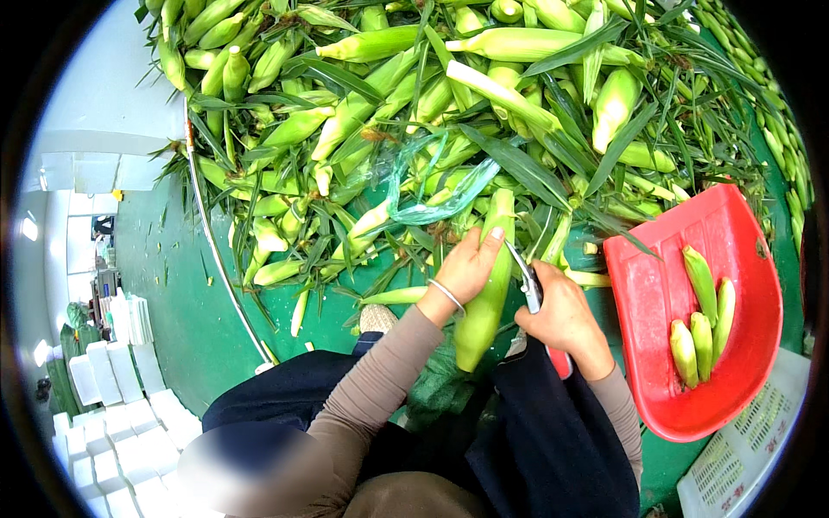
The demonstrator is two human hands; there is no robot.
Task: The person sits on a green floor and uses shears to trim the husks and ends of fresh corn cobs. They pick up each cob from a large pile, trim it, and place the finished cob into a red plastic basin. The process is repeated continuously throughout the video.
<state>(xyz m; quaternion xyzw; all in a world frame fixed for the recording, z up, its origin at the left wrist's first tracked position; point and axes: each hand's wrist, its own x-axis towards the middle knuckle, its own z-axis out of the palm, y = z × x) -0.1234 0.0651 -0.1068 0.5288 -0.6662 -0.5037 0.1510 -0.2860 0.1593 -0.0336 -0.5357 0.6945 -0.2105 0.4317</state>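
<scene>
My left hand (pixel 465 272) grips a green ear of corn in its husk (pixel 487 304) near its upper end, the thumb lying along the husk. The ear hangs slanting down between my knees. In my right hand (pixel 567 311) is a pair of pruning shears (pixel 530 285) with a red handle, partly hidden by the palm. The metal blades reach up and left, close against the right side of the ear near my left thumb; whether they touch it I cannot tell. Past both hands rises a large heap of unhusked corn (pixel 375 97) with long loose leaves.
To the right, a red plastic scoop (pixel 654 375) holds several small ears, beside a white slatted crate (pixel 732 453). A clear green plastic bag (pixel 427 213) lies on the heap. At left, a thin metal pole (pixel 206 226) crosses the green floor (pixel 162 311); white foam boxes (pixel 123 434) are stacked behind.
</scene>
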